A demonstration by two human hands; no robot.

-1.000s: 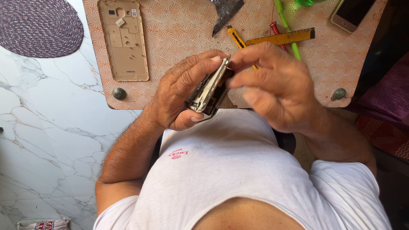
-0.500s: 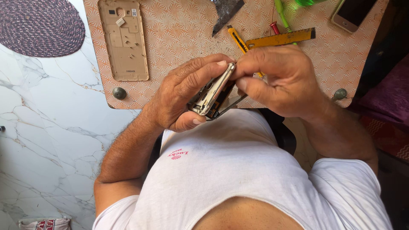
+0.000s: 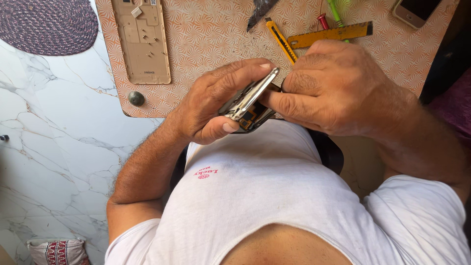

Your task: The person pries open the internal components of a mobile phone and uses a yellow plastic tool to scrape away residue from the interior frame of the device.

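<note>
My left hand (image 3: 211, 105) grips an opened phone body (image 3: 248, 100) on edge, its silver frame up and dark inner parts showing, held just above my chest at the near edge of the work board (image 3: 206, 34). My right hand (image 3: 333, 88) presses against the phone's right side, thumb and fingers pinching its edge. Whether a tool sits in the right hand is hidden by the fingers.
On the patterned board lie a gold phone back cover (image 3: 142, 39), a yellow utility knife (image 3: 280, 40), a yellow ruler (image 3: 329, 34), a red-handled and a green-handled tool, a dark pointed piece (image 3: 260, 10) and another phone (image 3: 416, 11). A woven mat (image 3: 46, 22) lies on the marble floor.
My right hand has shifted closer onto the phone's edge, and the phone has tilted slightly while the left hand kept its grip.
</note>
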